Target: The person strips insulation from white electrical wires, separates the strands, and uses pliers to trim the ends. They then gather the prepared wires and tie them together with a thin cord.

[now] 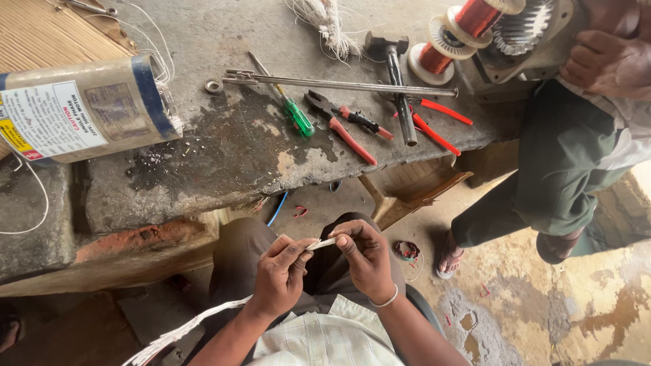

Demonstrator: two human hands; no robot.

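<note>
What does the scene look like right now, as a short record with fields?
Left hand: pinches a white sleeve, which trails down past the wrist
Right hand: grips the sleeve's other end
Workbench: stone slab, stained
On the bench: green screwdriver, red pliers, hammer, copper wire spools
Other person: seated at right, hand on a motor part

A rough, stained stone workbench (224,146) with hand tools scattered along it.

On it lie a green-handled screwdriver (288,102), red-handled pliers (342,125), a hammer (397,85), a long metal rod (339,83), a small washer (214,86), two spools of copper wire (454,34), a tuft of white thread (329,24) and a labelled cylinder (81,112) lying on its side.
</note>
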